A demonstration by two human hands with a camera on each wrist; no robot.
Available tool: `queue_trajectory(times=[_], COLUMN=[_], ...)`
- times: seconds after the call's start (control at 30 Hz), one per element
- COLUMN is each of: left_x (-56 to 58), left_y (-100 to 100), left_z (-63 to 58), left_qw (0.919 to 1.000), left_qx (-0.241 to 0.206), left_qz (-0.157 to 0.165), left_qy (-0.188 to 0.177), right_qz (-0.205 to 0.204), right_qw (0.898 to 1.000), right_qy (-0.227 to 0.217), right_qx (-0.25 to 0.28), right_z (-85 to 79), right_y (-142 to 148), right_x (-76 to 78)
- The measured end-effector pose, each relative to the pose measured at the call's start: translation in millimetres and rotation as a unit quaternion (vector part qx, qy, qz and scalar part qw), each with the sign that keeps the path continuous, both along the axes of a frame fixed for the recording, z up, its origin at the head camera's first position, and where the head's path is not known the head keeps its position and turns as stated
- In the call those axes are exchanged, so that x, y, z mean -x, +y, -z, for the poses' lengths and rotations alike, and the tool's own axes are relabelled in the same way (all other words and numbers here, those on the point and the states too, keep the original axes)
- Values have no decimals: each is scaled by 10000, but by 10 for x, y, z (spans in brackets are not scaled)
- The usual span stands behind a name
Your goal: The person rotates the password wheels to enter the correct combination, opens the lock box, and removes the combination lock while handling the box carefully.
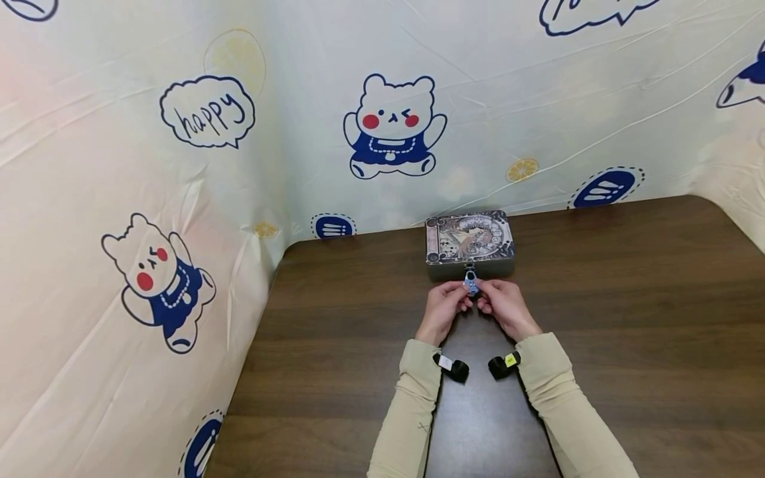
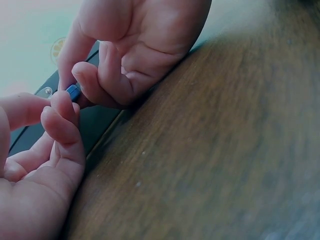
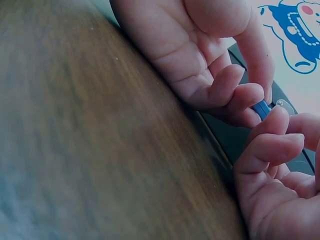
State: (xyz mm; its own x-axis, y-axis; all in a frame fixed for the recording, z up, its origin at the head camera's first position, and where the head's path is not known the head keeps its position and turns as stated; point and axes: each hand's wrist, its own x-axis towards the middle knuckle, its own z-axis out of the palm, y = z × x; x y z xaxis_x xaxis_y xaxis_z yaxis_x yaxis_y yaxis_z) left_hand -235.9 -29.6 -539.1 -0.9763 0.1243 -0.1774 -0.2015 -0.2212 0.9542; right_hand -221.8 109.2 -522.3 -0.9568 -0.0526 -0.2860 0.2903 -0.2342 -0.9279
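A small blue padlock [image 1: 471,284] hangs at the front clasp of a dark tin box [image 1: 439,271] with a printed lid. My left hand [image 1: 443,305] pinches the padlock from the left between thumb and fingers. From the other side my right hand [image 1: 503,305] pinches it too, the two sets of fingertips nearly meeting. Only a sliver of the padlock [image 2: 73,92] shows between the fingers in the left wrist view. In the right wrist view the padlock [image 3: 261,109] is likewise mostly covered by fingers, and its shackle cannot be made out there.
The box stands near the back edge of a brown wooden table [image 1: 335,345]. A pale curtain [image 1: 287,133] printed with cartoon bears hangs right behind it and along the left side. Each wrist bears a black strap [image 1: 459,372] with a small camera.
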Motion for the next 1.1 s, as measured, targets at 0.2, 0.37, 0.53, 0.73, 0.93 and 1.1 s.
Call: queue_trajectory(times=[0.2,0.37,0.53,0.73,0.93,1.1], left_x=[-4,-6,-2,-1,-7,-20], left_y=[-7,-4,-3,-6,-12,-10], left_z=[3,8,21,21,15,-5], left_qw=[10000,10000,10000,10000,10000,9999], left_qx=[10,43,35,67,38,4], left_qz=[36,-13,-56,-32,-3,-11], left_qy=[2,7,-12,36,66,100], right_qz=[-120,-142,-138,-53,66,10], right_qw=[9999,9998,9998,9998,9993,9991], right_qy=[87,120,142,107,-238,-345], right_qx=[37,52,75,132,294,263], right_z=[22,27,18,-9,-29,-35], right_y=[16,24,23,19,13,7], right_x=[-6,-8,-16,-24,-16,-15])
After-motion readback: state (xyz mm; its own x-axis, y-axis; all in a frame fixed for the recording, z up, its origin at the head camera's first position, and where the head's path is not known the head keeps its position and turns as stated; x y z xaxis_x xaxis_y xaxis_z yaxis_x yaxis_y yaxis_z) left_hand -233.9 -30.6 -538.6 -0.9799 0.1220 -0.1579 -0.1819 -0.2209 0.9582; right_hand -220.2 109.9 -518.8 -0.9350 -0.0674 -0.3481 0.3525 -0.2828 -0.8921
